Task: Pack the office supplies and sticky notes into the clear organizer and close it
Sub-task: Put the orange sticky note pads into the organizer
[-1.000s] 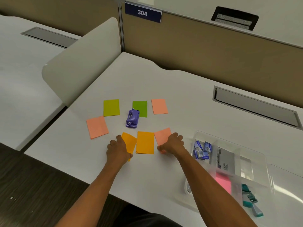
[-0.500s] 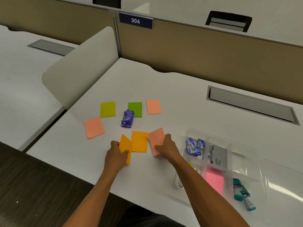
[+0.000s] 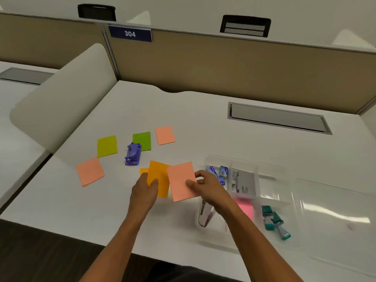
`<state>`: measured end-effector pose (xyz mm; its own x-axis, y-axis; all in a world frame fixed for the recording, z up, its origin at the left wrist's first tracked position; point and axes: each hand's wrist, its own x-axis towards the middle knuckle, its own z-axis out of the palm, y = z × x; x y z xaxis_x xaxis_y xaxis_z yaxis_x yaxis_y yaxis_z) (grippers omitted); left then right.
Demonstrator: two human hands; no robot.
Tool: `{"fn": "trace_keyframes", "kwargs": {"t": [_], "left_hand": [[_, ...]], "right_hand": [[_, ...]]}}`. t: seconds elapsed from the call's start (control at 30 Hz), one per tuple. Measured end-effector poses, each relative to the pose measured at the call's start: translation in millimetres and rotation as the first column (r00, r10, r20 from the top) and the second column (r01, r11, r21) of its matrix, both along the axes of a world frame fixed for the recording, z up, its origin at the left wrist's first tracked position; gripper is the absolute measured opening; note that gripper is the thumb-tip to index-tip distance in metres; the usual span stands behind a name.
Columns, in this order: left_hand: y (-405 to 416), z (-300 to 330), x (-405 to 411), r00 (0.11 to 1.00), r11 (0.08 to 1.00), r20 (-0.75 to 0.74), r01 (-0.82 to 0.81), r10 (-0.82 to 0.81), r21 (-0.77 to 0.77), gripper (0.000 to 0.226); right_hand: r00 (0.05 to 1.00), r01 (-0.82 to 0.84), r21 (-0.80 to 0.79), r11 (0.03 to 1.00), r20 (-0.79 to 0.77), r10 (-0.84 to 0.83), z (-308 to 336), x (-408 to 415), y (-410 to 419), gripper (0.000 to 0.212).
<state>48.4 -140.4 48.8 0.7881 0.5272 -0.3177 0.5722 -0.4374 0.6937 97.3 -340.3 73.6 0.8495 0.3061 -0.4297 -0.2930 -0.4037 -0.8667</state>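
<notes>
My left hand [image 3: 145, 189] pinches an orange sticky note [image 3: 157, 178] lifted off the desk, with a second orange note [image 3: 143, 171] peeking out behind it. My right hand [image 3: 207, 186] pinches a salmon sticky note [image 3: 181, 181] by its right edge, raised beside the orange one. On the desk lie another salmon note [image 3: 90, 171] at the left, a third [image 3: 165, 135] farther back, two green notes [image 3: 107, 146] [image 3: 142, 140], and a purple hole punch [image 3: 133, 154]. The clear organizer [image 3: 289, 180] sits open at the right.
The organizer holds blue staple boxes [image 3: 220, 171], a grey box [image 3: 243, 185], a pink note pad [image 3: 247, 210], teal stamps [image 3: 273, 220] and a stapler [image 3: 204, 215]. Its clear lid [image 3: 335, 216] lies to its right. A rounded white divider [image 3: 59, 98] stands at the left, a grey cable hatch [image 3: 276, 118] at the back.
Both hands have lifted their notes off the desk: the left raised the orange note, the right raised the salmon note, and the two hands have come closer together.
</notes>
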Motion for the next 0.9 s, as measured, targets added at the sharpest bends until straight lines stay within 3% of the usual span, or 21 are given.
{"fn": "trace_keyframes", "kwargs": {"t": [0.13, 0.33, 0.5, 0.73, 0.9], "left_hand": [[-20.4, 2.3, 8.4, 0.996, 0.996, 0.014, 0.085, -0.085, -0.025, 0.045], [-55.0, 5.7, 16.3, 0.971, 0.975, 0.131, 0.209, -0.198, -0.072, 0.012], [-83.0, 2.7, 20.4, 0.954, 0.945, 0.187, 0.268, -0.234, -0.185, 0.017], [-111.1, 0.0, 24.8, 0.933, 0.911, 0.165, 0.351, -0.32, -0.217, 0.017], [-127.1, 1.4, 24.5, 0.906, 0.884, 0.128, 0.422, -0.403, -0.203, 0.024]], "right_hand": [[0.993, 0.107, 0.001, 0.994, 0.041, -0.107, 9.6, -2.7, -41.7, 0.022], [0.95, 0.308, -0.01, 0.951, 0.059, -0.307, 9.6, -12.4, -99.3, 0.014], [0.904, 0.428, -0.102, 0.898, 0.069, -0.423, 4.1, -29.9, -135.1, 0.019], [0.9, 0.435, -0.287, 0.854, 0.116, -0.42, -4.7, -51.9, -166.0, 0.017], [0.938, 0.343, -0.41, 0.845, 0.104, -0.33, -8.4, -58.1, -158.2, 0.021]]}}
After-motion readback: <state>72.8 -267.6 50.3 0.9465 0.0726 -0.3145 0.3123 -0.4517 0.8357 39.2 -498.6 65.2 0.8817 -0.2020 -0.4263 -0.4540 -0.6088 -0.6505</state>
